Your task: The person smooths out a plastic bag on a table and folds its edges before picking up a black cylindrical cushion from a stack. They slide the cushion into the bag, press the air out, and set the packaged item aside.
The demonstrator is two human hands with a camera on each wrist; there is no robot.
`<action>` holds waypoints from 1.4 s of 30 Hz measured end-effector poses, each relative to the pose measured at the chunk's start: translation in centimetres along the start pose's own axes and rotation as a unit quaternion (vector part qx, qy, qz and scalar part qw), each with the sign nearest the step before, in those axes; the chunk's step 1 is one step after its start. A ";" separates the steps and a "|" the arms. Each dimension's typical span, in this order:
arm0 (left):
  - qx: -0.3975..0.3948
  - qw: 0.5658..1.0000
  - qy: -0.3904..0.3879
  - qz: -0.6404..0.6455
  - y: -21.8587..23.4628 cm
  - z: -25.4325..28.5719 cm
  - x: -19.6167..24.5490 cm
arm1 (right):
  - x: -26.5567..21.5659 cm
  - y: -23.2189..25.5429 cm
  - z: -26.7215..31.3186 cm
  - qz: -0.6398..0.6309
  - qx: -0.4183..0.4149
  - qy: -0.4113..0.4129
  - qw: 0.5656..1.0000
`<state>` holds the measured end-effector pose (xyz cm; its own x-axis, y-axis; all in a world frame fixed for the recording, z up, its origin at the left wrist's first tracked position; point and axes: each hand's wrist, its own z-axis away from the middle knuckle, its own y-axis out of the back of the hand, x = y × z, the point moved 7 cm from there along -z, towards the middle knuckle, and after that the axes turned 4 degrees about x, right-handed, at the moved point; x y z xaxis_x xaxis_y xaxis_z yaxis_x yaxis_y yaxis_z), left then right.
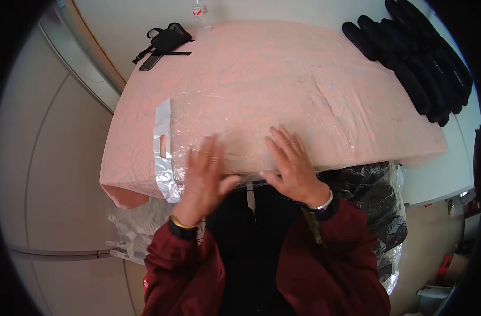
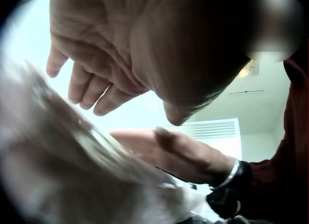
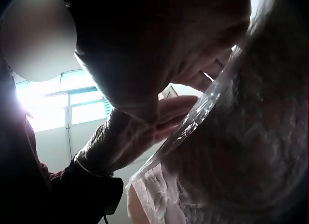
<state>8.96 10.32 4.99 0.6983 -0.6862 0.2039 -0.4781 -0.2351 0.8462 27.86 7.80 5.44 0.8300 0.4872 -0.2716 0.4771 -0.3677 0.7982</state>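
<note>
A clear plastic bag lies flat over the pink patterned cloth, with a silver strip and a cut-out handle hole along its left end. My left hand, slightly blurred, is over the bag near the table's front edge, its fingers extended. To its right, my right hand has its fingers spread and its fingertips at the plastic. In the left wrist view the left palm faces the crinkled film, fingers straight. The right wrist view shows the right hand's fingers right at the shiny plastic edge.
Black padded pieces are piled at the back right. A black strapped pouch, a phone and a water bottle stand or lie at the back left. More plastic holding black things hangs below the front edge on the right.
</note>
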 end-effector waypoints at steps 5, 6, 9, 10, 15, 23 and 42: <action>-0.031 0.999 -0.025 -0.010 -4.1 -0.8 2.0 | -0.4 -3.4 0.2 -0.022 -0.056 0.035 0.998; -0.035 0.998 -0.018 -0.039 -4.3 -0.8 1.5 | 0.2 -2.7 0.4 -0.013 -0.075 0.030 0.997; -0.046 0.995 0.020 -0.088 -1.4 1.3 -4.8 | 1.7 -1.2 1.1 -0.001 -0.117 0.019 0.993; -0.047 0.995 0.021 -0.089 -0.4 2.1 -6.3 | 2.0 -0.9 1.4 0.008 -0.118 0.016 0.993; -0.050 0.986 0.076 -0.140 2.5 4.2 -10.8 | 3.7 0.6 2.5 0.051 -0.117 -0.010 0.992; -0.048 0.989 0.078 -0.117 2.6 4.8 -11.7 | 7.6 3.6 5.8 0.114 -0.049 -0.048 0.991; 0.238 0.957 0.098 -0.131 6.8 8.8 -8.5 | 3.2 8.1 3.1 0.077 0.250 -0.053 0.964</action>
<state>-4.88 8.49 4.68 0.8913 -0.4299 0.1439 -0.4298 -0.7006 0.5696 35.23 3.94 9.36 0.9143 0.3225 -0.2452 0.4036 -0.7774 0.4825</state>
